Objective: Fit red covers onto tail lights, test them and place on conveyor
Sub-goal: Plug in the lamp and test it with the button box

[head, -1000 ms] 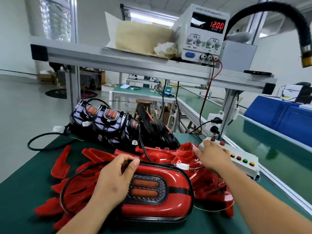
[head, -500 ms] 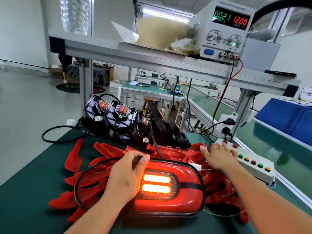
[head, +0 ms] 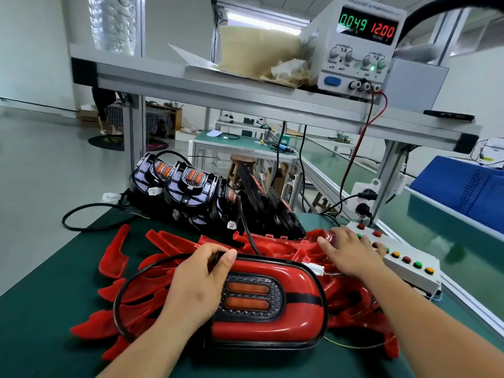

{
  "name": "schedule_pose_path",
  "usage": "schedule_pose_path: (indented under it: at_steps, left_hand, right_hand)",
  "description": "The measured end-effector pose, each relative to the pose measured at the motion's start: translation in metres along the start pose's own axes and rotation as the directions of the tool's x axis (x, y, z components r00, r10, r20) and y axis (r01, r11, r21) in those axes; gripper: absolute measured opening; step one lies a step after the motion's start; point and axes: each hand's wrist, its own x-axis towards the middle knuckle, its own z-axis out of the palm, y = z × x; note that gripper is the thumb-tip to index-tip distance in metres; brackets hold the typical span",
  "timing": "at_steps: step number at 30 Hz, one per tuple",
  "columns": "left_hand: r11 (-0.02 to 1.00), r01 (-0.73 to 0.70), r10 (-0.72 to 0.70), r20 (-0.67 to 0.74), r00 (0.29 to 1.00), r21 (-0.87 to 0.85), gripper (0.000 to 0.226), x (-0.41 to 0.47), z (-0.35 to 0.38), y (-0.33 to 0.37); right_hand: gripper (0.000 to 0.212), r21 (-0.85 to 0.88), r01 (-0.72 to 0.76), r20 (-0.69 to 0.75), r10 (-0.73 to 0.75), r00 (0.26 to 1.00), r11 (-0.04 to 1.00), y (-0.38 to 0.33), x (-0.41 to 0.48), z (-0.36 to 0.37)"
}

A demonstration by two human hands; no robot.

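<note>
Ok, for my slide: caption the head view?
Left hand grips the red-covered tail light while right hand rests at the button box.

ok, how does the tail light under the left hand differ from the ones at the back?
The front tail light wears a red cover; the back tail lights have none. The front one lies flat, face up; the back ones lean on edge in a row. The left hand grips the front one; no hand touches the back ones. Both have two orange oblong lamps at the centre.
</note>
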Motion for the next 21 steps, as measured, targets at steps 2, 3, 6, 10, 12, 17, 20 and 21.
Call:
schedule_pose_path:
  at_steps: [2, 3, 6, 10, 12, 17, 20, 21]
  left_hand:
    - [1.000, -0.010, 0.010, -0.004, 1.000, 0.019, 0.020, 0.0017, 0.0005, -0.0016]
    - [1.000, -0.015, 0.015, -0.006, 1.000, 0.025, 0.014, 0.0023, 0.0005, -0.0021]
    - [0.999, -0.030, 0.030, -0.002, 1.000, 0.039, 0.010, 0.0025, -0.0001, -0.0034]
    - [0.999, -0.033, 0.033, 0.005, 0.999, 0.040, 0.010, 0.0026, 0.0003, -0.0017]
    - [0.999, -0.034, 0.033, 0.003, 0.999, 0.035, 0.010, 0.0023, -0.0002, -0.0011]
    - [0.999, -0.037, 0.037, 0.001, 0.999, 0.023, 0.011, 0.0017, -0.0009, -0.0014]
    - [0.999, -0.032, 0.032, 0.003, 0.999, 0.019, 0.011, 0.0018, -0.0003, -0.0015]
    - [0.999, -0.033, 0.033, 0.001, 0.999, 0.017, 0.011, 0.0016, -0.0004, -0.0017]
  right_hand:
    - [0.076, -0.004, 0.014, 0.014, -0.014, 1.000, 1.000, -0.0002, -0.0006, 0.0002]
    - [0.078, -0.005, 0.018, 0.014, -0.018, 1.000, 1.000, -0.0002, -0.0007, 0.0000]
    - [0.079, 0.006, 0.026, 0.011, -0.026, 1.000, 1.000, 0.0000, -0.0010, -0.0012]
    - [0.082, 0.001, 0.023, 0.006, -0.023, 1.000, 1.000, -0.0004, -0.0015, -0.0019]
    - [0.084, 0.007, 0.024, 0.008, -0.025, 1.000, 1.000, -0.0009, -0.0023, -0.0029]
    - [0.088, -0.012, 0.014, 0.030, -0.013, 0.999, 1.000, -0.0025, -0.0023, -0.0059]
    - [0.092, -0.019, 0.008, 0.021, -0.008, 1.000, 1.000, -0.0041, -0.0016, -0.0084]
    - [0.093, -0.034, 0.003, 0.015, -0.003, 1.000, 0.999, -0.0046, -0.0014, -0.0090]
